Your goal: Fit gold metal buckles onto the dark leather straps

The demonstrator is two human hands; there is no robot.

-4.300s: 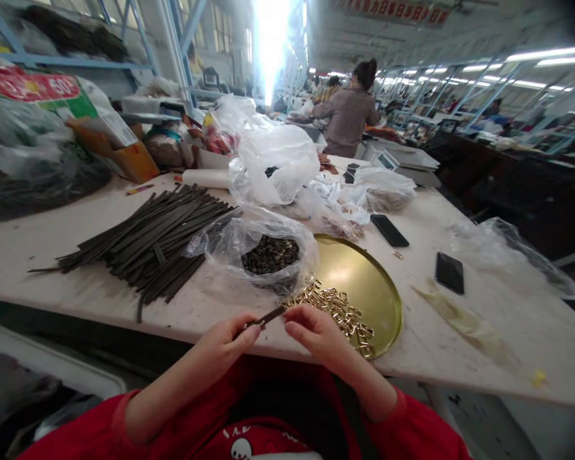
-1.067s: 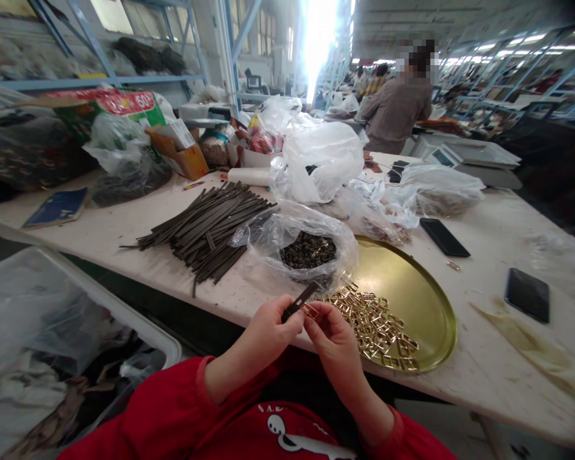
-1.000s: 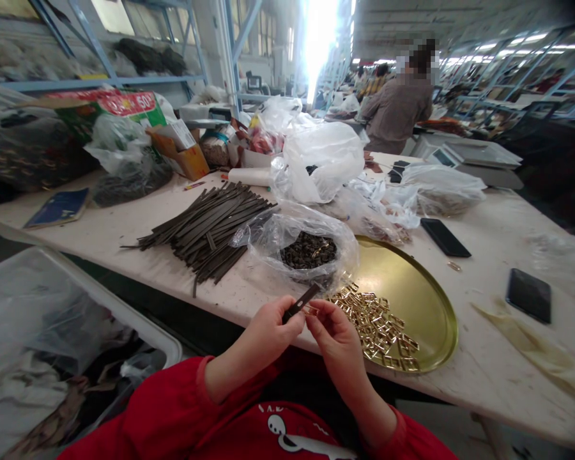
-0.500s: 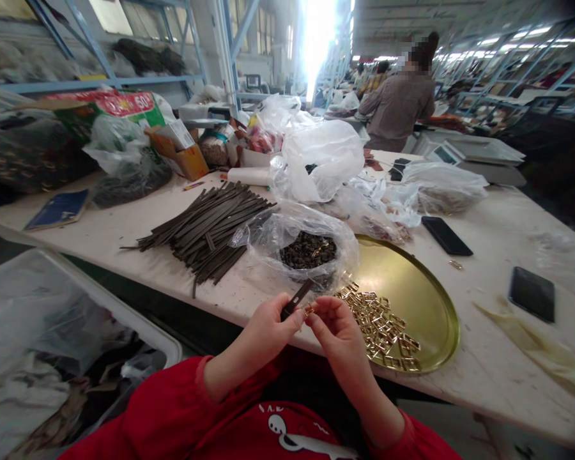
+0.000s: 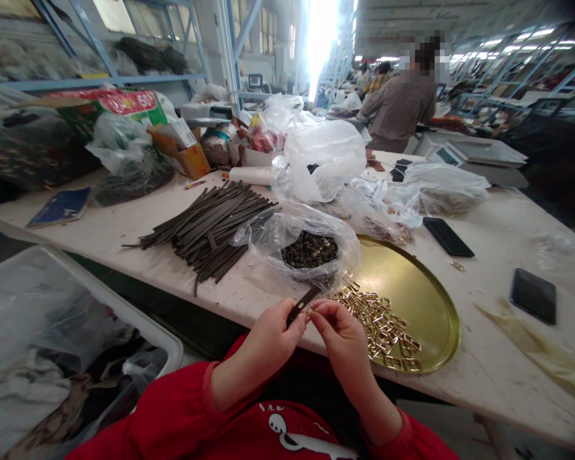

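Observation:
Pinched between the thumb and fingers of my left hand (image 5: 274, 332) is a dark strap (image 5: 308, 298) with a small slot in it, its free end pointing up and to the right. My right hand (image 5: 344, 329) meets it, thumb and forefinger closed on a small gold buckle (image 5: 309, 312) at the strap's side. Fingers hide most of that buckle, so I cannot tell whether the strap passes through it. Many gold buckles (image 5: 381, 326) lie on a round golden tray (image 5: 419, 291) by my right hand. Beyond my hands sits a clear plastic bag (image 5: 263, 246) of small dark pieces.
Left of the bag lies a pile of dark strips (image 5: 211, 223). Two phones (image 5: 448, 236) rest on the right side of the table (image 5: 498, 345). A lined bin (image 5: 172, 348) stands at the lower left. Farther off, a person (image 5: 400, 105) faces away.
Both hands have shifted slightly, and the strap's end sits a little lower and farther right. The right fingers have closed in more over the buckle.

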